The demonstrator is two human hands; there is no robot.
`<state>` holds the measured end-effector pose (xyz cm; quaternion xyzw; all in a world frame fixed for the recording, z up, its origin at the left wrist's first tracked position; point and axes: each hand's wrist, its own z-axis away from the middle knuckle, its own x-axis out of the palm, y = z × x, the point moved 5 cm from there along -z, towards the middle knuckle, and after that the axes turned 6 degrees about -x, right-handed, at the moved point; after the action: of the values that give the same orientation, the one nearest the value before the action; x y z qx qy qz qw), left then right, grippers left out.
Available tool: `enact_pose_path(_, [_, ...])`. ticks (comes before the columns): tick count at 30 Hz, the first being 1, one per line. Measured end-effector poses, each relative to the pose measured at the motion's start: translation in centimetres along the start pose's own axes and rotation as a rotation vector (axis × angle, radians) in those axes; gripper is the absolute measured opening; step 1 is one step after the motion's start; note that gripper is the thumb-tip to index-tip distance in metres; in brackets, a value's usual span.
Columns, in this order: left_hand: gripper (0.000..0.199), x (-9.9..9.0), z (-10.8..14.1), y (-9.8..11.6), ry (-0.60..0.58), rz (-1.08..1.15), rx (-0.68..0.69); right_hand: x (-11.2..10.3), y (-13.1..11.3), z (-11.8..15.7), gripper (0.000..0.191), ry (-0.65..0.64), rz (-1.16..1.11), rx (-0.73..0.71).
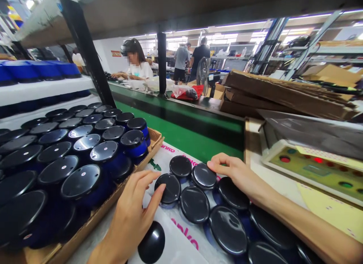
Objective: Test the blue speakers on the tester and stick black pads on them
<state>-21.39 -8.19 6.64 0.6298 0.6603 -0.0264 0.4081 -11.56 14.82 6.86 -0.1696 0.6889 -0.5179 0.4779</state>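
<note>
Beside the cardboard tray (pixel 150 150) lies a white printed sheet (pixel 170 154) with pink lettering (pixel 185 232) that reads "nko"; the start of the word is cut off or hidden. Many round blue jars with glossy black lids (pixel 227 230) stand on this sheet, packed close together. More jars of the same kind (pixel 81 180) fill the tray itself in tight rows, and most of their lids show a small pale dot at the centre.

The left hand (pixel 132 215) is open, with its fingers spread and extended. Its fingertips (pixel 162 188) rest on the black lid of one jar (pixel 167 189) just beside the tray, without closing around it. The right hand (pixel 235 173) lies curved over the edge of a neighbouring lid (pixel 203 176), fingertips touching it, though whether it actually grips that jar cannot be told.

Beyond the tray runs a green conveyor belt (pixel 176 124), carrying a red bag (pixel 187 92) and white plastic packets. Further along it, a co-worker (pixel 138 63) in a white T-shirt works with both hands at the belt. Right of the tray sit a panel with red and green lights (pixel 314 169), a yellow paper sheet (pixel 331 207) and stacked flattened cartons (pixel 283 93). Left of it, blue items (pixel 36 69) lie on a white shelf (pixel 42 90).
</note>
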Motion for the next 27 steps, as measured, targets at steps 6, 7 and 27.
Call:
enact_pose_path(6, [0.027, 0.14, -0.17, 0.15, -0.020, 0.009, 0.004, 0.25, 0.28, -0.06, 0.036, -0.010, 0.033, 0.002])
enact_pose_path(7, [0.026, 0.10, -0.16, 0.16, -0.017, 0.009, 0.005, 0.27, 0.30, -0.05, 0.035, -0.010, 0.041, 0.001])
enact_pose_path(27, [0.024, 0.11, -0.10, 0.26, -0.044, 0.020, 0.006, 0.61, -0.38, 0.67, 0.028, 0.092, 0.294, -0.228])
